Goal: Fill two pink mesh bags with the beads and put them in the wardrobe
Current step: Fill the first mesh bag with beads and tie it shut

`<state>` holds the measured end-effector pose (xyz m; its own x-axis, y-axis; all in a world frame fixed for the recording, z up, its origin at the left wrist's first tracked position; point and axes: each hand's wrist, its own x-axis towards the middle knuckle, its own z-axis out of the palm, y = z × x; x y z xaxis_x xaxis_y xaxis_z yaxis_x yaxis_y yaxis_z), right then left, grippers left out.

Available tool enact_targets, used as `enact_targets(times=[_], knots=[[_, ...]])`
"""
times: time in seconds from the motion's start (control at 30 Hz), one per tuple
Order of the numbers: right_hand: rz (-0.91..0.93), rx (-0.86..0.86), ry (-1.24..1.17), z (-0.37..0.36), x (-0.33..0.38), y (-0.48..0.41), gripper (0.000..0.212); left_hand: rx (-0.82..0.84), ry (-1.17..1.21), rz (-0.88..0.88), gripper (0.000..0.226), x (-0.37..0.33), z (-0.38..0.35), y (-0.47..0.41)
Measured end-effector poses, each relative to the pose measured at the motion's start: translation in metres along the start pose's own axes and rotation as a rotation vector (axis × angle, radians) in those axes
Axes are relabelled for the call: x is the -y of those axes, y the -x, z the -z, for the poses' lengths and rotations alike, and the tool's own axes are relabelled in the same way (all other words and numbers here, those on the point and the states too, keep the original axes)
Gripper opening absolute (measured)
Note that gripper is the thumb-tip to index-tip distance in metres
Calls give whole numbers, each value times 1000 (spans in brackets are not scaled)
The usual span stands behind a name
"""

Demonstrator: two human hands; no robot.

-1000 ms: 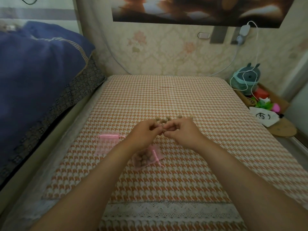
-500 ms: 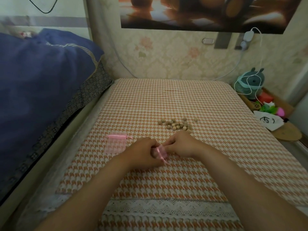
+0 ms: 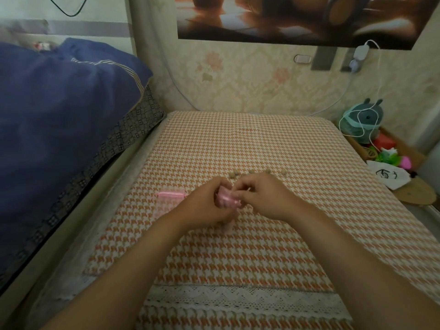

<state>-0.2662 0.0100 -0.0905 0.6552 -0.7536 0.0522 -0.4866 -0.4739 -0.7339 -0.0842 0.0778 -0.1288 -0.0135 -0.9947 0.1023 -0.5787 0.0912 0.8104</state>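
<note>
My left hand [image 3: 206, 204] grips a pink mesh bag [image 3: 225, 199] at the middle of the houndstooth cloth [image 3: 262, 246]. My right hand [image 3: 264, 196] pinches the bag's gathered top from the right. Most of that bag is hidden between my fingers. A second pink mesh bag [image 3: 168, 202] lies flat on the cloth just left of my left hand. Several small tan beads [image 3: 266, 172] lie loose just beyond my hands, partly hidden behind them.
A bed with a blue quilt [image 3: 59, 110] runs along the left. Toys, a green plush [image 3: 362, 120] with a white cable and a round wooden board [image 3: 416, 192] crowd the right side. The wallpapered wall [image 3: 262, 84] closes off the back.
My hands came back from the bead pile to the filled bag, picked it up off the cloth and now hold it slightly farther forward. The camera view shifted a little.
</note>
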Motion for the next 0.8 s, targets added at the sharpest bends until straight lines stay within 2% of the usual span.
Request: enact_targets(times=[0.07,0.13,0.2,0.23,0.4,0.57,0.7,0.8], knots=[[117,-72,210,10,2,-1,8,-13,127,-8,48,-5,3,-1],[217,-69,345,17,1,-1,8,-43,164,-12,36,-8,5,-2],[255,-40,354,17,-6,-2,7,-73,106,-29,16,-9,6,-3],[253,-23,339,16,-9,-2,7,-78,70,-23,14,-10,5,-3],[223,-7,293,12,-20,-4,10,-82,-35,84,27,-14,-2,-11],[46,-189,105,19,-31,-7,16,-183,-110,158,19,-21,-3,-23],[-134,-349,209,26,-57,-8,20,-239,-73,210,18,-28,1,-27],[-221,-317,367,24,-71,-10,20,-266,-46,265,19,-28,3,-29]])
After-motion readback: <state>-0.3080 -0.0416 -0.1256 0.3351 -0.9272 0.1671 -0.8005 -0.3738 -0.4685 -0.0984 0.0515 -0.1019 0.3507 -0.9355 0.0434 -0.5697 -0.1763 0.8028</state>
